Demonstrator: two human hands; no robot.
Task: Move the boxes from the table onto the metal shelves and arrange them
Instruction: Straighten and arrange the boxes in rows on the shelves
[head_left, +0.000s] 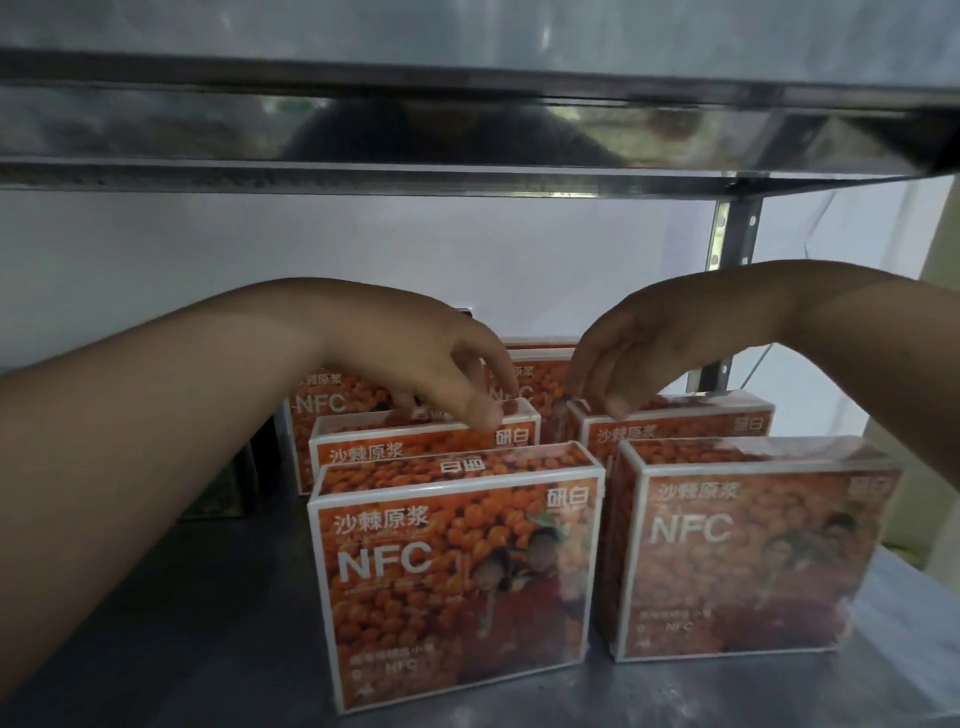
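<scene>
On the metal shelf, under the shelf above, I see orange NFC juice boxes standing upright in two columns running front to back. My left hand reaches over the left column and my right hand over the right one, both well past the two front boxes.

The left fingertips rest on the top edge of the middle-left box, thumb to the front and the other fingers curled behind it; they look pinched on that edge, though the far fingers are partly hidden. The right fingertips touch the top near corner of the middle-right box, loosely curled and together; I cannot tell whether they are truly clamped on it.

What the next move hangs on, as I judge it: each box's long axis runs left to right across the shelf, with the thin side facing front to back, and both hands sit directly above the inner ends of their boxes. Each hand is nearer its own column, so squaring up means nudging along the depth of the shelf. The front-left box and front-right box stand close in front, and a back box stands behind, so there is little slack.
</scene>
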